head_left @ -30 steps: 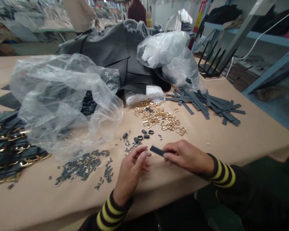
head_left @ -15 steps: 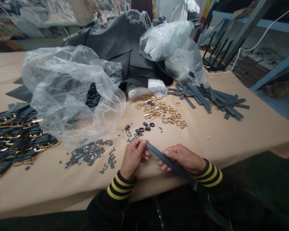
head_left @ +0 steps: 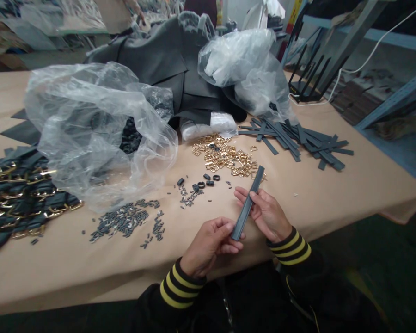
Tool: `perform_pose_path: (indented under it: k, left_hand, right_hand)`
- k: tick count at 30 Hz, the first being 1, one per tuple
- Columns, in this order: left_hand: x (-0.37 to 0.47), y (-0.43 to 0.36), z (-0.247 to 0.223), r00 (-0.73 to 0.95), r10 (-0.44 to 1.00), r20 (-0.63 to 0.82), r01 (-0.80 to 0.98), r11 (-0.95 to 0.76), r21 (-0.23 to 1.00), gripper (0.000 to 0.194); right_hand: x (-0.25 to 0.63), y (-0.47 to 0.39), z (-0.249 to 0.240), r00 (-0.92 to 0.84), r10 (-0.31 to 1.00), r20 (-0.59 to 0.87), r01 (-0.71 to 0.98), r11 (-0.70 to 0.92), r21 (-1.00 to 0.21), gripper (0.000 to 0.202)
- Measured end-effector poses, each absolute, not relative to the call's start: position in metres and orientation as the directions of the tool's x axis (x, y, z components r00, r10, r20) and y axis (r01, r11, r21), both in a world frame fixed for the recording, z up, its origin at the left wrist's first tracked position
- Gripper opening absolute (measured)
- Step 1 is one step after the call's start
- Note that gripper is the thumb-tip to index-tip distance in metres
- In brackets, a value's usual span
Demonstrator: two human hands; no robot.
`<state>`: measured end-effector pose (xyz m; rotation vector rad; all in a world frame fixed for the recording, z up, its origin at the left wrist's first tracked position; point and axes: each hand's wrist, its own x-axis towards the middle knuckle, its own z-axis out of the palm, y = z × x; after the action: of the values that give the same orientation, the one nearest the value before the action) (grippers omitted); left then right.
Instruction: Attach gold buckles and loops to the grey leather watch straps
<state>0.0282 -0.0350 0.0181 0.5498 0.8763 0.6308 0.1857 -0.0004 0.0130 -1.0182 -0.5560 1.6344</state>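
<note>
Since earlier, we are swinging the dark strip toward the gold buckles, left hand and right hand pinching it over the table; buckled pieces are lying piled, loose strips unbuckled.

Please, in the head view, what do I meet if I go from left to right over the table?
Dark pieces with gold frames → heap of small dark bits → left hand → right hand → black box with antennas.
</note>
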Motion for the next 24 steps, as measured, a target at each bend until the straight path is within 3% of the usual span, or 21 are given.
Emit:
perform_pose_path:
  k: [8, 12, 15, 18, 20, 22, 24]
  left_hand:
    - [0.033, -0.032, 0.017, 0.417, 0.773, -0.477, -0.314, 0.615, 0.723, 0.024]
    - [0.037, -0.034, 0.014, 0.515, 0.726, -0.455, -0.240, 0.632, 0.737, 0.024]
    - [0.036, -0.033, 0.014, 0.478, 0.761, -0.438, -0.254, 0.598, 0.760, 0.024]
    - [0.031, -0.028, 0.014, 0.332, 0.839, -0.432, -0.248, 0.519, 0.818, 0.024]
    - [0.025, -0.024, 0.013, 0.290, 0.849, -0.441, -0.210, 0.506, 0.837, 0.024]
    - [0.020, -0.021, 0.013, 0.315, 0.835, -0.450, -0.150, 0.512, 0.846, 0.025]
    - [0.016, -0.020, 0.014, 0.370, 0.812, -0.451, -0.083, 0.513, 0.854, 0.026]
  right_hand:
    - [0.199, -0.020, 0.010, 0.014, 0.962, -0.271, -0.453, -0.236, -0.860, 0.026]
    - [0.202, -0.026, 0.010, 0.078, 0.961, -0.265, -0.427, -0.207, -0.880, 0.027]
    - [0.207, -0.030, 0.010, 0.022, 0.958, -0.286, -0.408, -0.253, -0.878, 0.025]
    - [0.218, -0.034, 0.011, -0.246, 0.876, -0.414, -0.162, -0.458, -0.874, 0.025]
    - [0.222, -0.038, 0.018, -0.358, 0.815, -0.455, 0.112, -0.446, -0.888, 0.029]
    - [0.220, -0.039, 0.029, -0.304, 0.895, -0.327, 0.333, -0.222, -0.917, 0.028]
    - [0.212, -0.036, 0.040, -0.214, 0.976, -0.029, 0.505, 0.085, -0.859, 0.016]
